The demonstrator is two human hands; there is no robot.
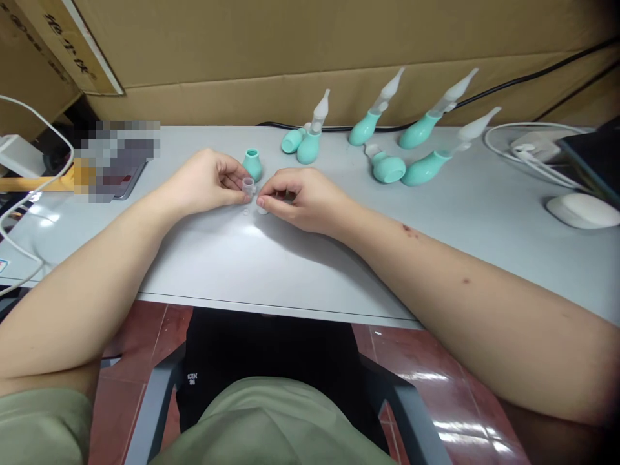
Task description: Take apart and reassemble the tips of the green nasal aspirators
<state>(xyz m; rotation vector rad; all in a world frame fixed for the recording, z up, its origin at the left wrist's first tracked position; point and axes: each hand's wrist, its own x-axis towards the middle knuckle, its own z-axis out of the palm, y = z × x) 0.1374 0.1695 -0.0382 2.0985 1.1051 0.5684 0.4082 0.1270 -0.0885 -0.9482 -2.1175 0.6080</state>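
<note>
My left hand [209,183] pinches a small clear plastic connector [248,186] between thumb and fingertips, just above the table. Close by on the right, the thumb and fingers of my right hand [307,200] are pressed together at a small whitish piece [262,210], partly hidden by the fingertips; its kind is unclear. Behind the connector stands an upright teal squeeze bulb [252,165] with an open top. A tiny clear ring-like bit [246,212] seems to lie below my left fingertips.
Several teal-bulbed nasal aspirators with whitish tips, such as one nasal aspirator [419,131], lie along the back. A white computer mouse [584,210] and white cable [537,169] are at right. At left are a phone-like dark slab [130,181] and a yellow handle [43,183].
</note>
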